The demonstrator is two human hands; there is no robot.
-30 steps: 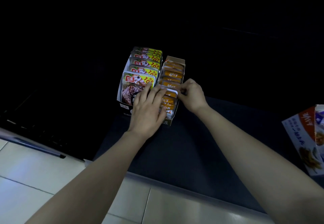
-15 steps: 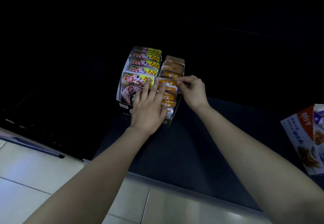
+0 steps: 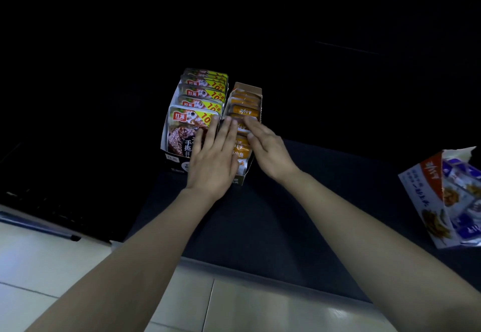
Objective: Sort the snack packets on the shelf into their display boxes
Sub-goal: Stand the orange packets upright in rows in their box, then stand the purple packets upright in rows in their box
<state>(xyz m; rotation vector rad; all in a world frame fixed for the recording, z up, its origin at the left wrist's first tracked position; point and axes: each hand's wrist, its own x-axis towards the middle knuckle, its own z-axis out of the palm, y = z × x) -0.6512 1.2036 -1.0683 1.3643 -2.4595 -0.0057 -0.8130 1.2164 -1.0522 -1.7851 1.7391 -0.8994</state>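
Orange packets (image 3: 244,111) fill the centre-frame box (image 3: 249,89). Left hand (image 3: 213,160) and right hand (image 3: 270,151) press them with straight fingers, gripping nothing.

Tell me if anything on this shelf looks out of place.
Yes: the white-and-red box at the far right lies askew, apart from the two display boxes, its top flap ragged and blue packets showing.

Hands: 2, left hand (image 3: 213,160) + right hand (image 3: 268,149). Display boxes: 3, white box (image 3: 173,160), brown box (image 3: 248,88), torn box (image 3: 421,196) at right edge. Red-yellow pkts (image 3: 197,92): at least 5 in a row. Orange pkts (image 3: 246,111): approx 6 showing, some under fingers. Blue pkts (image 3: 466,225): several, exact no. unclear.
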